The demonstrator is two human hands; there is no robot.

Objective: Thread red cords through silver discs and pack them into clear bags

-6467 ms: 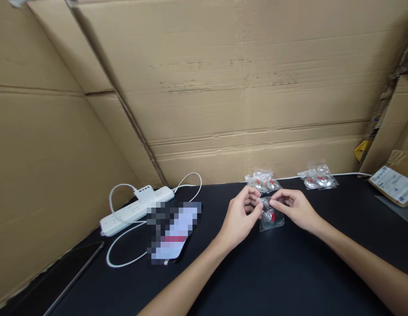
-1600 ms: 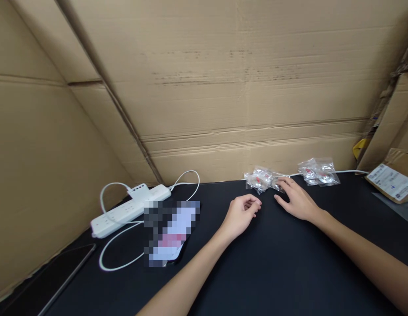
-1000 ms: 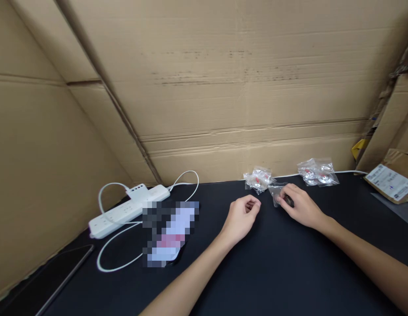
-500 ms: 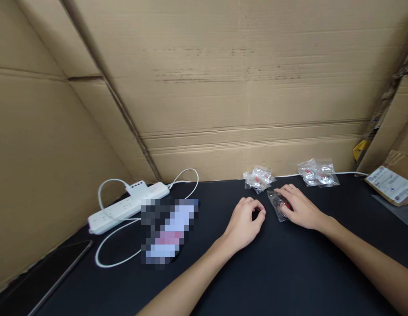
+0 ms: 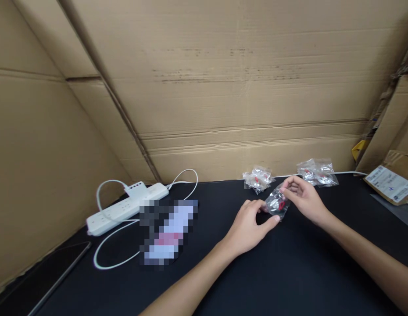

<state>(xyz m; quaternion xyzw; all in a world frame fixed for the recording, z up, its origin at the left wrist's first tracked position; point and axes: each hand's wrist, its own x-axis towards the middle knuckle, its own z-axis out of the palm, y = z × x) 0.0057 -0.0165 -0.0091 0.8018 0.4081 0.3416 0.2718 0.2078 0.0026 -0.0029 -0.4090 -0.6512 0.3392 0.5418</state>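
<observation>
A small clear plastic bag [image 5: 277,202] with a red piece and something shiny inside is between my two hands. My right hand [image 5: 304,199] pinches its upper right part between thumb and fingers. On the other side, my left hand [image 5: 250,226] has its fingers at the bag's left edge and its thumb against the lower edge, with the bag between them. What exactly lies inside the bag is too small to make out. Just behind sits a small pile of similar clear bags [image 5: 257,179] with red bits. More such bags [image 5: 317,172], holding round silvery pieces, lie behind my right hand.
At the left, a white power strip [image 5: 125,208] with a looped white cable [image 5: 96,254] rests on the black table [image 5: 289,281]. Beside it is a pixelated object [image 5: 171,232]. A dark flat device [image 5: 52,272] lies front left. Cardboard walls [image 5: 204,96] enclose the back; a labelled parcel [image 5: 391,182] sits right.
My right hand has lifted and tilted the bag off the table. My left hand has moved right, opened its thumb away from its fingers, and come onto the bag's edges.
</observation>
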